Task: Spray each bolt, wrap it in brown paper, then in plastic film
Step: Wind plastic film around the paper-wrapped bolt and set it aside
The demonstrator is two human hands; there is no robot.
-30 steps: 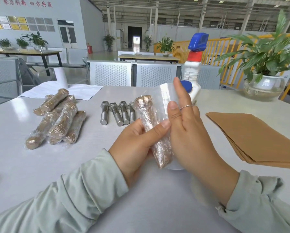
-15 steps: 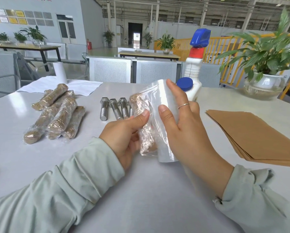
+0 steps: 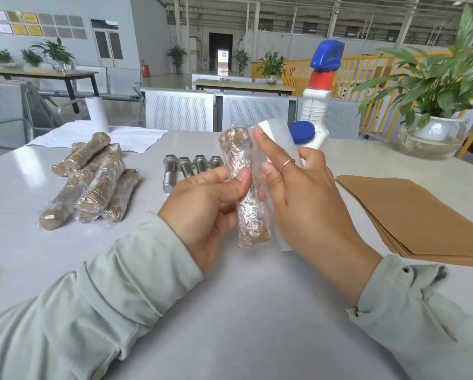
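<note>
Above the middle of the white table, the left hand has its thumb and fingers curled round the paper-wrapped bolt, holding it nearly upright with its head end up. Right beside it, touching through the film, the right hand grips the roll of plastic film, thumb on the near side and fingers round the far side, a ring showing on one finger. A short web of clear film runs from roll to bolt, and the bolt already glistens under several turns.

So this is the last step for this piece, the plastic wrap, and it looks nearly finished. By my reading, the next move calls for one more turn or a tear: the left hand must hold the bolt firm while the right pulls the film taut and parts it cleanly, then smooths the loose tail down.

Against half a second ago, the bolt now stands straighter and higher, and the roll has swung round behind it, where it was then in front with a wide sheet drawn across.

Further out, four bare bolts wait in a row behind the hands, the finished wrapped bolts are piled to the left, the spray bottle stands behind, and the brown paper sheets lie stacked to the right.
</note>
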